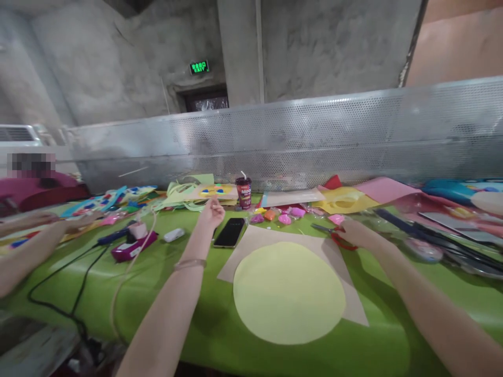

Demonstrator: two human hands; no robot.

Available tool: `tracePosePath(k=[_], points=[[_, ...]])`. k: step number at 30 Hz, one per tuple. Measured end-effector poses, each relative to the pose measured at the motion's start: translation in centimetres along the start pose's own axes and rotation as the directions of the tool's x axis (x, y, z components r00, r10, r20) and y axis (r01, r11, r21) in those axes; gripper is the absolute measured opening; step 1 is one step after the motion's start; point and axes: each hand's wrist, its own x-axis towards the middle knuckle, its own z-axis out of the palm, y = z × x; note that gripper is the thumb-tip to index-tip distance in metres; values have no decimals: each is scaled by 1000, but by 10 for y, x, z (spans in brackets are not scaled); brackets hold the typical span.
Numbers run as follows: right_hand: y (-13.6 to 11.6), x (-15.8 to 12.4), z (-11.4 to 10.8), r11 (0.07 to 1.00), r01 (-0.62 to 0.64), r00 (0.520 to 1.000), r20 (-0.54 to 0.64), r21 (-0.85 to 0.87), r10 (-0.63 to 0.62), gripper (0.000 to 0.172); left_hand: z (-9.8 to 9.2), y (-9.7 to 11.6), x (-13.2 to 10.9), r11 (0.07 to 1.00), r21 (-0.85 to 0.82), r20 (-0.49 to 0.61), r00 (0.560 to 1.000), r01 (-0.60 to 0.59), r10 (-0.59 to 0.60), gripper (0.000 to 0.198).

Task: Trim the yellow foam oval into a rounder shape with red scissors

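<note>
Head view: gripping red-handled scissors (343,241) in right hand (354,233), curling left hand (214,211) with contents unclear, beside yellow paper circle (288,293) apparently cut but bare.

Bare grey wall (326,47) up top, rough and patchy, and there's the green exit sign (199,67) glowing above a dark doorway (206,101)! A perforated metal screen (314,128) stretches behind the green surface (377,340); pinkish-orange wall panel (459,47), upper right.
</note>
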Motion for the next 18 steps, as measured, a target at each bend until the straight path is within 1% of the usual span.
tracePosePath(k=[2, 4, 6, 7, 8, 9, 10, 11, 12, 13, 15, 16, 18], points=[[0, 0, 1, 1000, 15, 1000, -15, 12, -14, 26, 11, -21, 2, 992, 127, 14, 1000, 11, -13, 14], [1, 0, 0, 999, 27, 999, -18, 29, -27, 31, 20, -34, 1, 970, 241, 43, 999, 16, -27, 6], [1, -2, -2, 999, 32, 999, -6, 40, -31, 35, 25, -43, -5, 940, 342, 95, 995, 9, -44, 9], [1, -4, -3, 998, 32, 999, 6, 46, -33, 33, 27, -46, -9, 907, 421, 140, 989, -25, -37, 10], [0, -6, -5, 998, 33, 999, 17, 56, -34, 30, 29, -50, -13, 846, 525, 206, 978, -96, -17, 13], [-1, -8, -7, 997, 39, 999, 25, 68, -41, 25, 31, -53, -17, 752, 630, 288, 958, -194, 6, 18], [-1, -9, -8, 996, 45, 998, 30, 81, -48, 21, 33, -56, -22, 636, 711, 375, 927, -300, 17, 24], [-2, -10, -9, 995, 47, 998, 34, 91, -50, 18, 35, -58, -26, 520, 756, 460, 888, -397, 10, 31], [-2, -10, -9, 994, 44, 998, 36, 95, -48, 15, 38, -60, -30, 441, 766, 526, 850, -467, -13, 37], [-2, -10, -9, 995, 37, 998, 39, 93, -41, 14, 40, -61, -33, 415, 756, 574, 818, -507, -46, 40], [-2, -8, -8, 997, 15, 999, 33, 73, -18, 13, 45, -62, -39, 423, 722, 638, 763, -547, -103, 43], [-1, -7, -7, 998, 2, 1000, 23, 56, -3, 14, 47, -62, -41, 433, 708, 658, 744, -558, -118, 43], [1, -6, -6, 1000, -21, 1000, 5, 20, 21, 17, 49, -60, -47, 431, 708, 663, 737, -560, -130, 43]])
